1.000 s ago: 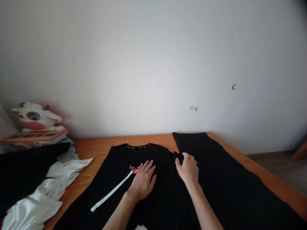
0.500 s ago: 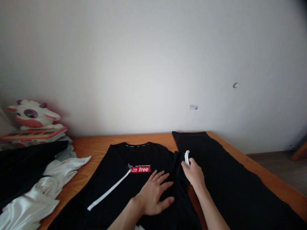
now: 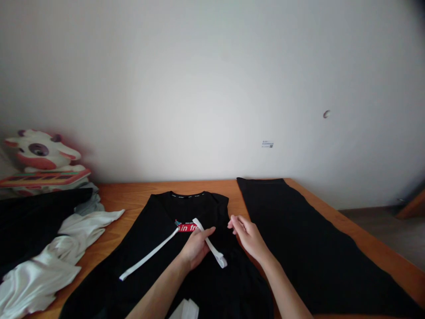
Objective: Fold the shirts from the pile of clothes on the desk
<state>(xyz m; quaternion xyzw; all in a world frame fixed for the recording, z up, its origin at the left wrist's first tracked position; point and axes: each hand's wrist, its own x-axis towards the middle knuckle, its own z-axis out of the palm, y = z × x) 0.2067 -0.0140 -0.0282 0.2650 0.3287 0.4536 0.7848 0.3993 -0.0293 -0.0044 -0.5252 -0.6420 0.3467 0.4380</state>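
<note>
A black T-shirt (image 3: 159,248) with a red logo patch (image 3: 186,227) and white sleeve stripes lies on the wooden table (image 3: 133,199), neck towards the wall. Its right sleeve is folded in over the chest, its white stripe (image 3: 209,243) lying diagonally on top. My left hand (image 3: 196,244) rests on the folded sleeve, fingers bent against the stripe. My right hand (image 3: 247,235) hovers just right of the fold with fingers loosely apart and nothing in them.
Black trousers (image 3: 299,239) lie flat to the right of the shirt. A heap of white (image 3: 59,257) and black clothes (image 3: 29,221) lies at the left. A plush cow toy (image 3: 40,155) sits at the far left by the wall.
My right hand lifted the right sleeve and folded it over the chest, then let go. My left hand moved from pressing the shirt flat onto the folded sleeve.
</note>
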